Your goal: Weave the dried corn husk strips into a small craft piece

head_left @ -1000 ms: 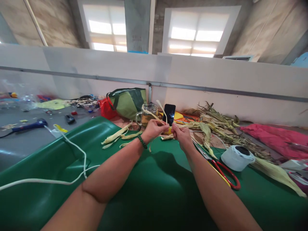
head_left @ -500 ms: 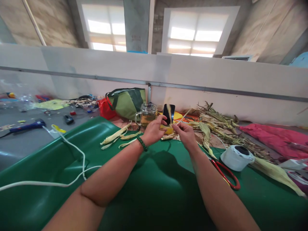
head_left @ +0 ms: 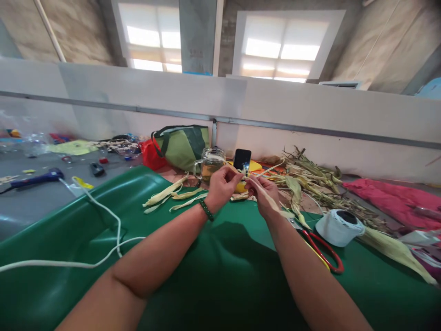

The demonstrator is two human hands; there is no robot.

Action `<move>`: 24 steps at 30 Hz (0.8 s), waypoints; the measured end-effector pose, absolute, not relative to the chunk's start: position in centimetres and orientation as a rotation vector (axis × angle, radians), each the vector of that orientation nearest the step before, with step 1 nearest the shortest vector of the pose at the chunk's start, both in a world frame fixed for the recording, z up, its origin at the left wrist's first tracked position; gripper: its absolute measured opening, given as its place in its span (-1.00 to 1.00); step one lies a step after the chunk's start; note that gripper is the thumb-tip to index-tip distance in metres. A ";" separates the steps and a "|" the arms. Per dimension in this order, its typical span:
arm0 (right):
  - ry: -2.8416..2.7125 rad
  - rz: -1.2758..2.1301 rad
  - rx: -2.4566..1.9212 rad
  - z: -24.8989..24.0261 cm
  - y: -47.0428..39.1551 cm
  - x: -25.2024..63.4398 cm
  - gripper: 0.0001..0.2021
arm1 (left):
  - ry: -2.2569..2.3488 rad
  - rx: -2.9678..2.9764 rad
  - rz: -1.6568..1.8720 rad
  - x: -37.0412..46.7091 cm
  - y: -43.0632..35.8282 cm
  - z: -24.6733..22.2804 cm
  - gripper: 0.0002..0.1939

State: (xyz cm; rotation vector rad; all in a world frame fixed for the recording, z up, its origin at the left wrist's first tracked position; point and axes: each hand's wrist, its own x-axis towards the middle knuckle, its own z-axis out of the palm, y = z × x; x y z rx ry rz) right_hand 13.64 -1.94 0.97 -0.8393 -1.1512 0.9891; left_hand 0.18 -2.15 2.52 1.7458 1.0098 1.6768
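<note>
My left hand [head_left: 223,185] and my right hand [head_left: 263,191] come close together above the far part of the green mat [head_left: 227,266]. Both pinch pale corn husk strips [head_left: 268,198]; one strip trails back over my right hand toward the wrist, and a thin stalk-like piece sticks out to the upper right. Where the strips meet between my fingertips is too small to make out. Just behind my hands a dark phone [head_left: 242,160] leans upright. Left of it stands a glass mug [head_left: 211,164] of amber liquid. Loose husks [head_left: 167,191] lie on the mat nearby.
Red-handled scissors [head_left: 324,250] and a spool of white string [head_left: 339,227] lie at right, near a heap of dried husks [head_left: 313,184]. A green bag [head_left: 186,147] stands behind the mug. A white cable [head_left: 69,264] crosses the mat at left, near a blue glue gun [head_left: 37,179].
My left hand has closed from spread fingers into a pinch near my right hand. The husk strip that stood upright now lies back over my right hand.
</note>
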 end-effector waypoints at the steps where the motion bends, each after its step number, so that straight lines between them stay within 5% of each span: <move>1: -1.158 0.996 -0.838 1.0 -2.0 13.6 -0.60 | 1.006 1.738 1.725 0.1 -2.3 2.7 -0.73; 10: -1.420 0.920 -0.879 1.1 -2.4 13.7 -0.50 | 0.964 2.022 1.508 -0.3 -2.0 2.4 -0.76; 18: -1.563 0.066 -1.087 0.9 -2.5 14.6 -0.65 | 1.056 2.050 1.388 -1.2 -1.1 2.8 -0.73; 24: -1.601 0.385 -0.993 0.9 -1.5 14.8 -0.62 | 0.825 1.649 1.045 -1.1 -1.2 2.9 -0.58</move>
